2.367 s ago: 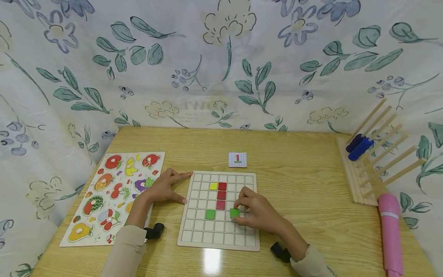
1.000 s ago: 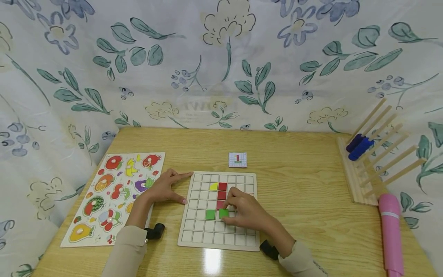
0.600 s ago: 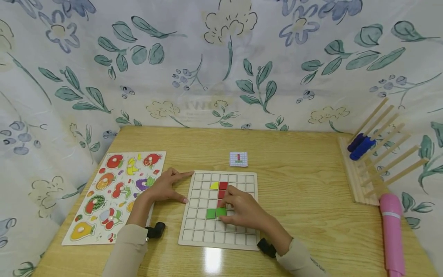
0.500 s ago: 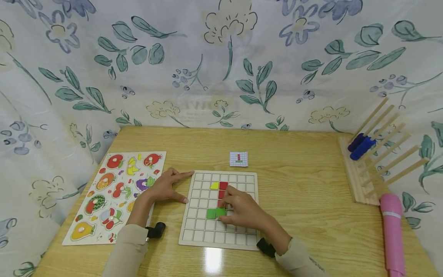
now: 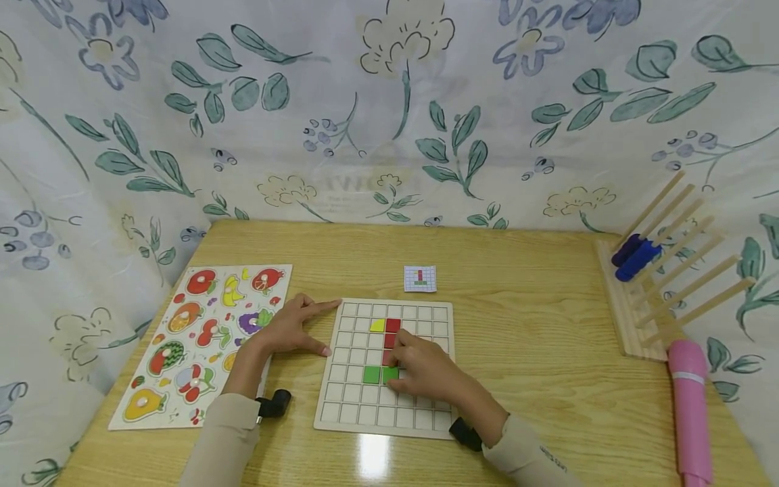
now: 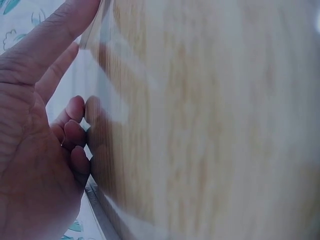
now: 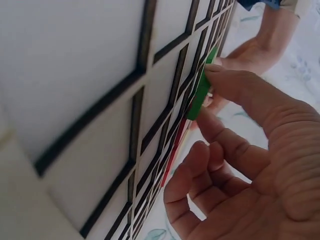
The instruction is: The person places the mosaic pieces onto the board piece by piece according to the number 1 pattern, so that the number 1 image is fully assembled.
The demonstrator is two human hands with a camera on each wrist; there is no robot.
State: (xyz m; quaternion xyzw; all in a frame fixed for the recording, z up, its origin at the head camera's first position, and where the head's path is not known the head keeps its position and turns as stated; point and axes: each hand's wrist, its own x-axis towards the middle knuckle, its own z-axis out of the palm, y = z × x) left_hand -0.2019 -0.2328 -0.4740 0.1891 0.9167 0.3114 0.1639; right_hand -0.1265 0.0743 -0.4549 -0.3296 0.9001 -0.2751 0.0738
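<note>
From the head view, the grid board [image 5: 385, 368] lay flat on the table [image 5: 535, 352], and the left hand [image 5: 291, 330] rested against its left edge, fingers spread straight, seemingly to keep it from sliding. The right hand [image 5: 426, 370] sat over the board's middle, pinching a green tile [image 5: 390, 373] just right of another green tile [image 5: 370, 375], below the red column [image 5: 391, 335].

The left wrist view showed only blurred wood and loosely bent fingers [image 6: 75, 135].

In the right wrist view, thumb and forefinger nipped the green tile [image 7: 201, 92] edge-on against the board [image 7: 90, 100].
</note>
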